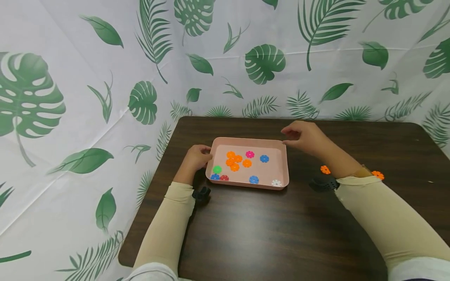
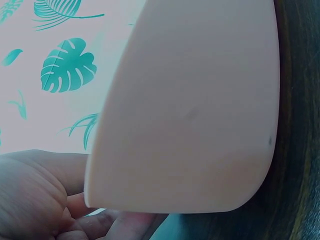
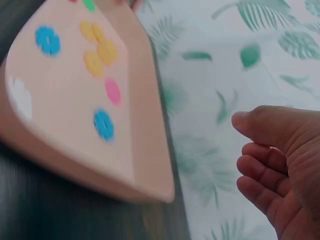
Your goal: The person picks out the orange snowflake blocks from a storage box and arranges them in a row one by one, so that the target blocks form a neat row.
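1. The pink tray point(image 1: 268, 171), loaded with coloured discs point(image 1: 247, 163), is supported by the table point(image 1: 246, 226).
2. Its left end is gripped by the left hand point(image 1: 196, 158).
3. The right hand point(image 1: 306, 136) is held, fingers loosely curled, near the tray's far-right corner.

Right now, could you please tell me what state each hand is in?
Left hand: holding the pink tray at its left end.
Right hand: open, holding nothing.
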Demonstrator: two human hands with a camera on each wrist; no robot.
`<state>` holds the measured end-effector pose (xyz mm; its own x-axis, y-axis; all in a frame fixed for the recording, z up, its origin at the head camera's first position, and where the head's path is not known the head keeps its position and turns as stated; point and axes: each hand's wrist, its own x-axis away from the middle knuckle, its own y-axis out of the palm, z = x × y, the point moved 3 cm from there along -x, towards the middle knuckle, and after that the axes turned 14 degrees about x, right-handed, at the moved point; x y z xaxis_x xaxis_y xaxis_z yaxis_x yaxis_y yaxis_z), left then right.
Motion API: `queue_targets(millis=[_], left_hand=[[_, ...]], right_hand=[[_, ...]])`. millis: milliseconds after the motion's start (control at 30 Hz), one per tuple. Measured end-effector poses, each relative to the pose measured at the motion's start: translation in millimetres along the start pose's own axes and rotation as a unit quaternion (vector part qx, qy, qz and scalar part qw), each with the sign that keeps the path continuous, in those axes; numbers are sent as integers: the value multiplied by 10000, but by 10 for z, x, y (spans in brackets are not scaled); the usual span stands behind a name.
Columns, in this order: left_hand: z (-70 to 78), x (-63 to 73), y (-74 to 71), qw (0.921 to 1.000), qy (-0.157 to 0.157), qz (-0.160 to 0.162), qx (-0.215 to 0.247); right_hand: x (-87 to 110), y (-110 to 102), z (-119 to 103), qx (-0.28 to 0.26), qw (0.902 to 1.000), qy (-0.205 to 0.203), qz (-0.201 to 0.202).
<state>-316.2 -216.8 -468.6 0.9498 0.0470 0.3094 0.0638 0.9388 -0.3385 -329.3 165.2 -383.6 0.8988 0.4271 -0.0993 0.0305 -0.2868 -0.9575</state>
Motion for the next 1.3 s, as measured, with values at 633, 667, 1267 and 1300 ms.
queue_targets(millis=[633, 667, 1267, 1300], left_hand=[[-39, -40, 18, 9999, -32, -25, 125], [-39, -42, 16, 9999, -27, -28, 126], [-37, -46, 6, 10000, 5, 31, 51], [-38, -45, 5, 10000, -1, 30, 38]], right_hand=[[-521, 1000, -677, -159, 9909, -916, -978], [-532, 1036, -685, -132, 9903, -951, -1002], [-567, 1152, -880, 944, 9775, -1237, -1426], [-572, 1159, -884, 955, 9775, -1184, -1461]])
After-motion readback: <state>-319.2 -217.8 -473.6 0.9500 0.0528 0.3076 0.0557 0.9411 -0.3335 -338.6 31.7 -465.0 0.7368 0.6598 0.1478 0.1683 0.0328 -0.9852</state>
